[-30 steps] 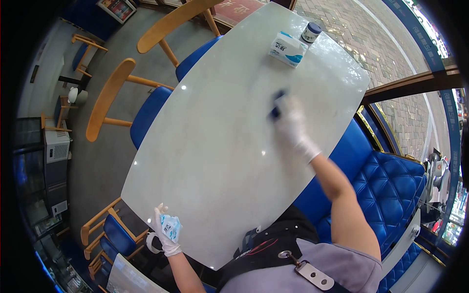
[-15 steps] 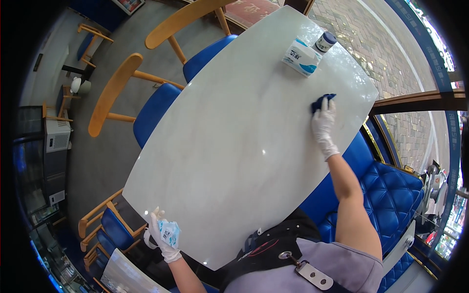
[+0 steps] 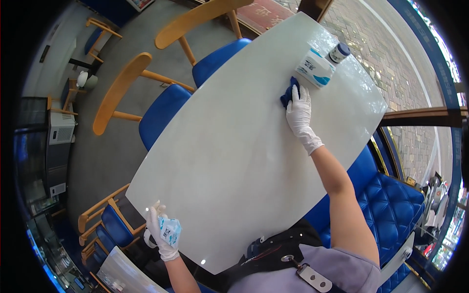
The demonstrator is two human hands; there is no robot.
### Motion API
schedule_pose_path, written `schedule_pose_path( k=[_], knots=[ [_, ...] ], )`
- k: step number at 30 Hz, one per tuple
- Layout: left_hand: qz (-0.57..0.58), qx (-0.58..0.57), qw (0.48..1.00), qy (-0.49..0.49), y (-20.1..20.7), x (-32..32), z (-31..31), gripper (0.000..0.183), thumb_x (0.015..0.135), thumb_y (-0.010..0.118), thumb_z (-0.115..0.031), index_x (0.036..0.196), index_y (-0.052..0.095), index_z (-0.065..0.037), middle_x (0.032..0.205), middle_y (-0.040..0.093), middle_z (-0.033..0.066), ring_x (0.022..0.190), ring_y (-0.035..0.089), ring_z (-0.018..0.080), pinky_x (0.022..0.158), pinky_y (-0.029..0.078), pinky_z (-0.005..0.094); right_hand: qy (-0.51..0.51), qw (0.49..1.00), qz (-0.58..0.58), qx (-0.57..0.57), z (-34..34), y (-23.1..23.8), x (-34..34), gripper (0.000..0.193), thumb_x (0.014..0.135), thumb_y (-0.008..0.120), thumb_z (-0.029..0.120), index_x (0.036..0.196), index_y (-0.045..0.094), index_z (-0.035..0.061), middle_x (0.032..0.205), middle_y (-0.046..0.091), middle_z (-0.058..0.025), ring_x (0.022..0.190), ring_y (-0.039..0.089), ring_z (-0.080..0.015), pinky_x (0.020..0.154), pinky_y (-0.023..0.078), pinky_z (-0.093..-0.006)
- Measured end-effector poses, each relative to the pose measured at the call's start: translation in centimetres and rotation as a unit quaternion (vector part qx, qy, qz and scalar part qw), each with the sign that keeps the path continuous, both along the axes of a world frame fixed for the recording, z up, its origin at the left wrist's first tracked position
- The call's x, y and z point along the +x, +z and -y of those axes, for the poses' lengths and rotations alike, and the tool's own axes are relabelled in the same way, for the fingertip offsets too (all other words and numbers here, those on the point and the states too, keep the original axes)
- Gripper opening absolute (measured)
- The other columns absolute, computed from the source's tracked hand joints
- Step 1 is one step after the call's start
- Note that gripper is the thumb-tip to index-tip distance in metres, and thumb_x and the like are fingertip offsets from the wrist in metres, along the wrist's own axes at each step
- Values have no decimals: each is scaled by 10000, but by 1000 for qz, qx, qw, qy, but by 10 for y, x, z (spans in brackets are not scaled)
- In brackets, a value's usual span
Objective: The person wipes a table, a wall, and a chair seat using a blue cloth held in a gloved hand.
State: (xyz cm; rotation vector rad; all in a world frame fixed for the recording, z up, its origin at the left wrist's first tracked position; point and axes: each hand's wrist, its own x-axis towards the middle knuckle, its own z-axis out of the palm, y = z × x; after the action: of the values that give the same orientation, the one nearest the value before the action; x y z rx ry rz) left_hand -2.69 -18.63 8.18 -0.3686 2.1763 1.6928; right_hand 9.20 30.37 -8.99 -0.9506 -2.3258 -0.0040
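A long white table [image 3: 234, 161] with a glossy top is seen running from the lower left of the frame to the upper right. In the upper right part of the frame, the gloved right hand [image 3: 300, 111] is laid flat on a dark blue cloth [image 3: 288, 93], the fingers stretched out and pressing it onto the tabletop rather than curled around it. The cloth lies just beside a white and blue wipe packet [image 3: 315, 69], with a small dark-lidded jar [image 3: 338, 52] standing right behind that packet, near the far end of the table. At the lower left, off the near edge of the table, a small white and blue packet [image 3: 171, 230] is gripped by the closed fingers of the gloved left hand [image 3: 161, 235]. As for progress, the surface is judged to be mostly uniform and shiny, with no crumbs or stains to be made out; whether any given stretch has been wiped cannot be told from the sheen alone. The patch under the packet and jar is judged to be left, since both are standing on it. Blue-seated wooden chairs [image 3: 161, 112] are lined along the left side and a blue quilted bench [image 3: 391, 205] along the right.
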Motion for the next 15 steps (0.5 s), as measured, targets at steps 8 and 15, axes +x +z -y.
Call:
schedule_pose_path(
  k=[8,15],
  knots=[
    [38,7,999,-8,-11,-13,-47,431,989,492,-410,1119,635,-25,840,581,8,574,427,34,461,395,182,506,847,67,-148,217,10,-65,417,871,581,144,1282,549,75,1339,485,-176,1288,442,-354,1095,373,-433],
    [-193,-317,891,-263,-13,-32,-10,339,810,576,-42,1148,562,-24,940,574,63,707,508,112,610,422,222,222,955,-45,-190,15,33,-133,327,863,582,78,1188,598,41,1154,566,-189,1067,555,-374,913,463,-443]
  ],
)
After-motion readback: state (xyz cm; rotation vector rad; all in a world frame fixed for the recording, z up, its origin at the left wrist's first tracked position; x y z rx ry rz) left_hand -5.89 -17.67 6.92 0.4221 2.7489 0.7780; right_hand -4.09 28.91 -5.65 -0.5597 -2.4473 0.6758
